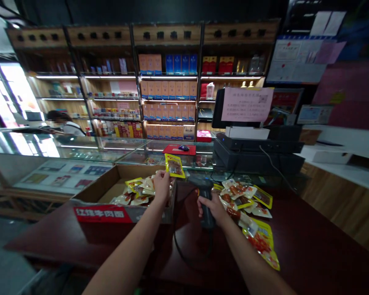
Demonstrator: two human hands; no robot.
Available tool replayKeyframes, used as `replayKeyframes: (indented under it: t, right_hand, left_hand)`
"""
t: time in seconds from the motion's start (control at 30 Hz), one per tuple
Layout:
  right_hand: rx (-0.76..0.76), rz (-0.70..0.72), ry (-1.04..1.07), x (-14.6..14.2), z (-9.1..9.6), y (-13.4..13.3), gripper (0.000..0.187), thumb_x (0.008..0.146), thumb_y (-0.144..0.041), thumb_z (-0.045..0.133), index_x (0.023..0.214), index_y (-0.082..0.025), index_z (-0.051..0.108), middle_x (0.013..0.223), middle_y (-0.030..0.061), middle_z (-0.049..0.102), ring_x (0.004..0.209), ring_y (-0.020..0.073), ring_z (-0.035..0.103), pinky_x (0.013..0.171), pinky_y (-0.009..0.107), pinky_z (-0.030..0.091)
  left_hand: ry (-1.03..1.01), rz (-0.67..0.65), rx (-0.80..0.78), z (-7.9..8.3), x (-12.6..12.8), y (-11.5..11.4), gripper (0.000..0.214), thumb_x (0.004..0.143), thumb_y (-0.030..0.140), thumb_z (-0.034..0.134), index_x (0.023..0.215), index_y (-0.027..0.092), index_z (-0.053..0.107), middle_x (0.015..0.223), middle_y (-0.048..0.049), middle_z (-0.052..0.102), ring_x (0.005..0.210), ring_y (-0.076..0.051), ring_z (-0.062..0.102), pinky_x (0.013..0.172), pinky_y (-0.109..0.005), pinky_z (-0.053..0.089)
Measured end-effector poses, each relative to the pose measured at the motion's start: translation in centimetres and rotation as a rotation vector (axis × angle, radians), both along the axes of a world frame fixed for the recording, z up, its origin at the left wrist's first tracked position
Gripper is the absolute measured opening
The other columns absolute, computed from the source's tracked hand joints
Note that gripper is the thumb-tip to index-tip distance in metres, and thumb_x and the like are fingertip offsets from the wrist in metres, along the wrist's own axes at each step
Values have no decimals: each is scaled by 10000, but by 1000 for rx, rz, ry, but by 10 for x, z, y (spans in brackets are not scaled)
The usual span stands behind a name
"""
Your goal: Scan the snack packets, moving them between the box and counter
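My left hand [161,183] is closed on a yellow snack packet [174,165], held up above the cardboard box [110,185]. My right hand [212,207] grips the handle of a dark barcode scanner [203,192], whose head points toward the packet. A black cable runs from the scanner down across the dark red counter [310,246]. More yellow and clear snack packets lie in the box [138,190]. Several others are piled on the counter to the right of the scanner [249,205].
A black cash register with a screen and a pink notice [249,135] stands behind the pile. Glass display counters [80,151] stretch to the left, a red mouse pad with a mouse [181,148] on one. Shelves of boxed goods line the back wall. A person [63,123] sits far left.
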State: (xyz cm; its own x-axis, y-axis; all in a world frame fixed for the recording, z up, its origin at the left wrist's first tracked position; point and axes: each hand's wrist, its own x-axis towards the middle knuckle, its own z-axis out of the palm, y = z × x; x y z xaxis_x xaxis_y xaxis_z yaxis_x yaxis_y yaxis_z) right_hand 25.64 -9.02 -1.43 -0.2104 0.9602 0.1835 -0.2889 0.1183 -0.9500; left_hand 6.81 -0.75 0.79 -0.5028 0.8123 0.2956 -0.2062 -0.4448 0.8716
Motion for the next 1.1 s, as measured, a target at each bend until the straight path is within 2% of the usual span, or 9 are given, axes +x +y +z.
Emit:
replayKeyframes:
  t: [0.13,0.23,0.43,0.57,0.63,0.7,0.77,0.87,1.1]
  right_hand:
    - [28,74,-2,-34,6,9,301,648,-346,692,853,-169,560,504,-61,572,352,101,512,348,228,474]
    - [28,122,-9,-49,4,13,297,652,-347,690,845,-162,561,497,-57,574,348,105,516,348,228,468]
    - [12,143,-17,-56,-3,11,318,639,-350,700,848,-154,562,481,-58,568,340,114,520,345,239,474]
    - [-2,94,-9,-45,-7,7,302,654,-342,691,857,-157,565,493,-56,573,348,107,519,352,235,480]
    - [-17,55,-1,-33,-11,5,315,650,-339,695,874,-160,564,498,-57,575,350,106,519,354,237,481]
    - [-32,0,13,-16,-15,4,331,645,-340,700,889,-169,557,501,-63,574,348,103,516,352,238,483]
    - [-48,-65,28,4,-19,2,338,638,-346,707,885,-175,551,498,-68,571,343,101,508,345,241,482]
    - [-70,-167,50,37,-27,-1,311,628,-356,719,812,-174,547,497,-64,573,344,97,504,343,238,482]
    - [-91,-293,124,85,-47,-9,293,646,-362,700,808,-180,538,517,-60,576,368,93,503,361,228,482]
  left_hand:
    - [38,131,-83,-2,-42,-4,91,607,218,557,607,159,488,550,38,509,515,-106,524,542,-251,475]
    - [101,253,-125,-8,-64,-4,124,606,170,553,726,138,551,664,-7,576,618,-135,566,648,-302,492]
    - [270,476,-79,-15,-74,-9,312,632,125,543,942,152,571,939,-59,603,886,-179,567,885,-363,423]
    - [246,437,135,-6,-47,-24,289,672,123,535,954,176,564,1052,-64,591,1009,-174,546,942,-328,385]
    - [208,281,201,-5,-24,-31,267,701,143,536,964,181,557,1021,-67,612,967,-169,577,890,-314,425]
    - [208,68,177,-9,1,-34,226,712,173,559,938,185,572,886,-54,648,847,-169,617,801,-303,464]
    - [276,-124,95,-20,27,-33,187,696,190,600,883,184,600,739,-35,651,727,-168,627,721,-290,478]
    - [374,-280,-49,-42,65,-21,139,655,198,654,784,172,610,658,-26,634,593,-153,602,605,-265,469]
    - [413,-310,-266,-89,131,22,217,528,175,747,666,158,580,546,-5,585,496,-126,546,511,-213,401]
